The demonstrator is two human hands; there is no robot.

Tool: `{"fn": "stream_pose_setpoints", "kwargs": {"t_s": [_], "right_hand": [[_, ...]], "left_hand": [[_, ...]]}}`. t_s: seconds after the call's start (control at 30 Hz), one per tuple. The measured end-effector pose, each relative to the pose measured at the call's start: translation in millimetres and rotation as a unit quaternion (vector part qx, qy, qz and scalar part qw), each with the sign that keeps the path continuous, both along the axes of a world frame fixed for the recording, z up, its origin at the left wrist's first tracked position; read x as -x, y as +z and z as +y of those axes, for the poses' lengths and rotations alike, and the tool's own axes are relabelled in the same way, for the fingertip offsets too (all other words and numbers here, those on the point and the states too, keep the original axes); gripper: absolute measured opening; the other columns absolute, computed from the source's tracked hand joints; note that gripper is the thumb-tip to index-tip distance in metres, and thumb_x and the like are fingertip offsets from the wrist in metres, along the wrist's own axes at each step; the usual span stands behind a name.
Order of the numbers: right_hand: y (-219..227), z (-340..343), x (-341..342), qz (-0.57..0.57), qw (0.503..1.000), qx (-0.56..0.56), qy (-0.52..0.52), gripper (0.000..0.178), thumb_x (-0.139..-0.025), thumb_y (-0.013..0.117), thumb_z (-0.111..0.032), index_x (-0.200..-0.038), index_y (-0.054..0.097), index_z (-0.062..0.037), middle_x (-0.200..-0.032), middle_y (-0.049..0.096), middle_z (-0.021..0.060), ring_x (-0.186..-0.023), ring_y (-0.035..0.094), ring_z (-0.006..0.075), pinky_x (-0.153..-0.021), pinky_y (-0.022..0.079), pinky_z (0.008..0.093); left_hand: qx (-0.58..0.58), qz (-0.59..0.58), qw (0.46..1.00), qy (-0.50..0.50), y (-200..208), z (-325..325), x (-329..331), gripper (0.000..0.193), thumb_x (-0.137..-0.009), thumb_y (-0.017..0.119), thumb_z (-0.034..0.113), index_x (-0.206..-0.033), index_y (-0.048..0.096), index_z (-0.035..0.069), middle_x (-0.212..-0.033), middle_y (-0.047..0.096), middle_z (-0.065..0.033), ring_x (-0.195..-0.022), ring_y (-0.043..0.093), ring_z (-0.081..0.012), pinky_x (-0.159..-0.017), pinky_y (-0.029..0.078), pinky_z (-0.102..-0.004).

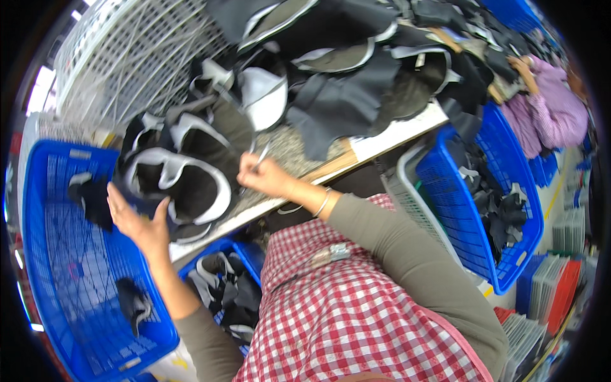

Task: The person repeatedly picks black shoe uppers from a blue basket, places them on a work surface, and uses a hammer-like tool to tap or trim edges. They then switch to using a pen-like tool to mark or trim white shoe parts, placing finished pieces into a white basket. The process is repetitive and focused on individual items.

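Observation:
My left hand [139,223] is open, with its fingers stretched and the thumb apart. It is at the left end of the worktable, against a black cut piece with a curved white edging [219,197]. My right hand [268,177] is closed around a thin silvery tool [261,155], whose kind is too blurred to tell. That hand hovers by the table's near edge, just right of the edged piece. More black pieces with pale rims lie heaped behind both hands, among them a white-faced rounded piece [265,102] and a flat dark sheet [344,105].
A blue basket [95,280] with a few black pieces stands at left; another blue basket [439,191] holds scraps at right. A smaller blue bin [249,254] sits below the table edge. White crates [127,57] rise behind. A person in a pink sleeve [552,105] works at far right.

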State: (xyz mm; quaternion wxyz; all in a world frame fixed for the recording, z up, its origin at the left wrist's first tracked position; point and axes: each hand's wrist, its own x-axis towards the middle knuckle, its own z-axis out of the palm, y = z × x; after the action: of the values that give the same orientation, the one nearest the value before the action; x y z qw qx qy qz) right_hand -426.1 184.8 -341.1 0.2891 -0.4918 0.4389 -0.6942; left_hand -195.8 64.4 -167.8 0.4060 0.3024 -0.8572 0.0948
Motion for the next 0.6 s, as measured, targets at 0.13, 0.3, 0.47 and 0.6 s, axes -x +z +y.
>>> {"fn": "stream_pose_setpoints", "kwargs": {"t_s": [0.13,0.3,0.47,0.6], "right_hand": [[1,3,0,-0.003,0.999,-0.042,0.014,0.022,-0.094,0.070,-0.017,-0.084,0.052,-0.0094,-0.074,0.051,-0.0045,-0.071,0.047,0.0064,-0.064,0.043,0.0276],[7,9,0,0.009,0.999,-0.040,0.022,0.021,-0.089,0.070,-0.020,-0.084,0.054,-0.0071,-0.070,0.061,0.0024,-0.064,0.058,0.0133,-0.061,0.048,0.0333],[7,11,-2,0.010,1.000,-0.007,0.024,0.021,-0.092,0.071,-0.018,-0.085,0.054,-0.0070,-0.073,0.057,0.0011,-0.068,0.054,0.0108,-0.062,0.046,0.0319],[11,15,1,0.019,0.999,-0.019,0.039,0.023,-0.091,0.071,-0.021,-0.086,0.054,-0.0061,-0.071,0.061,0.0057,-0.063,0.057,0.0170,-0.061,0.048,0.0352]], "left_hand": [[-0.075,-0.069,0.995,0.010,18,-24,-3,0.110,-0.057,0.096,0.010,-0.154,0.043,0.011,-0.147,0.044,-0.0208,-0.135,0.043,-0.0424,-0.114,0.036,-0.0501],[-0.043,-0.141,0.989,-0.031,39,-28,15,0.098,-0.053,0.096,0.007,-0.141,0.051,0.007,-0.147,0.043,-0.0207,-0.135,0.042,-0.0418,-0.112,0.038,-0.0487],[-0.094,-0.274,0.955,-0.070,65,2,24,0.095,-0.056,0.094,0.013,-0.142,0.055,0.013,-0.124,0.066,-0.0128,-0.112,0.057,-0.0370,-0.095,0.048,-0.0461],[-0.034,-0.305,0.949,-0.070,50,21,15,0.084,-0.057,0.086,0.001,-0.136,0.061,0.013,-0.128,0.066,-0.0121,-0.120,0.058,-0.0338,-0.104,0.042,-0.0451]]}}
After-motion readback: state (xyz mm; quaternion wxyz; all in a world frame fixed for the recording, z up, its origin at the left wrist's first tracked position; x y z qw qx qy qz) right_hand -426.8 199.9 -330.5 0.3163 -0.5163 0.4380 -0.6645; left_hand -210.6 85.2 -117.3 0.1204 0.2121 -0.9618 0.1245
